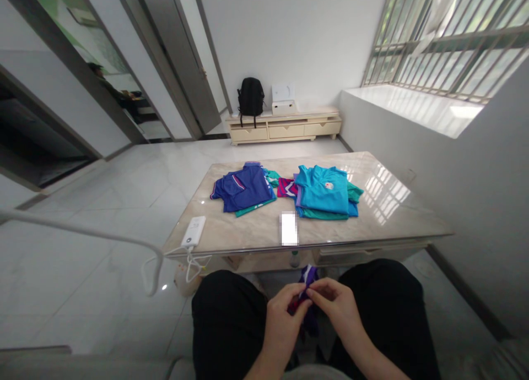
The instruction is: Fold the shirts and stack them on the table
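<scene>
Between my knees, below the table's near edge, my left hand and my right hand pinch a small bunched purple cloth with white and red parts. Their fingertips nearly meet on it. Part of the cloth hangs down beneath the hands, and its full shape is hidden. Ahead on the marble-topped table lie a stack of folded clothes with a navy shirt on top and another stack topped by a turquoise shirt. A red and purple patterned cloth pokes out between them.
A white power bank with cables lies at the table's left front corner. Near the front edge is a blurred white rectangle. A low cabinet by the wall carries a black backpack and a white box. Another person sits beyond the doorway.
</scene>
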A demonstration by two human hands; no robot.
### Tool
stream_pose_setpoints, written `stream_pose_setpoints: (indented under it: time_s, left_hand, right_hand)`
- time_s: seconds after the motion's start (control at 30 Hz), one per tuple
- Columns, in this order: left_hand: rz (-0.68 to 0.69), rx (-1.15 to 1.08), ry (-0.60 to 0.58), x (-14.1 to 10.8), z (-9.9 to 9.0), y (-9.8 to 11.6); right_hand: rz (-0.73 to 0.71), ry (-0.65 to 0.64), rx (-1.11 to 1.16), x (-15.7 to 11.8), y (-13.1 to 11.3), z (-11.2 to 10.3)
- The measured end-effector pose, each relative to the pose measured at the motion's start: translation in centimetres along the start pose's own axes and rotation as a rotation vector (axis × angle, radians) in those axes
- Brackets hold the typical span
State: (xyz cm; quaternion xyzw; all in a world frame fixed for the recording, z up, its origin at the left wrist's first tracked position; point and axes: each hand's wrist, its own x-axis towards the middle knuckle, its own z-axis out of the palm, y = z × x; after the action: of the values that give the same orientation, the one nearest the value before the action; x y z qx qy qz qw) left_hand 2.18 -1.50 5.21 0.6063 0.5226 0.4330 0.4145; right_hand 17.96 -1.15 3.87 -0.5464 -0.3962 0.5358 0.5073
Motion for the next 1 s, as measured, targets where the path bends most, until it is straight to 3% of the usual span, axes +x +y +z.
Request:
stream_pose_setpoints:
  time_s: [0.23,0.37,0.47,0.57,0.63,0.83,1.0]
  left_hand:
    - [0.025,-0.002,-0.01,0.9,-0.8,0.0]
    - [0.081,-0.011,-0.056,1.2,-1.7,0.9]
    - [0.138,-0.059,-0.142,1.1,-2.1,2.1]
    - [0.179,-0.094,-0.189,0.9,-2.2,3.0]
    - [0.218,-0.105,-0.175,0.7,-2.2,3.1]
    - [0.236,-0.078,-0.049,0.9,-1.9,1.7]
    - [0.192,-0.043,0.074,1.4,-1.6,0.5]
  right_hand:
    - [0.047,-0.056,0.103,0.4,-0.3,-0.7]
    - [-0.146,-0.069,-0.05,2.0,0.0,-2.9]
    - [-0.271,-0.276,-0.179,3.1,0.2,-4.4]
    - [-0.25,-0.522,-0.151,3.2,-0.2,-4.8]
    - [-0.256,-0.591,-0.133,2.7,-0.7,-4.2]
    - [-0.507,-0.362,-0.379,1.1,-1.8,-2.1]
    - [-0.6,-0.311,-0.621,0.8,-2.0,-2.2]
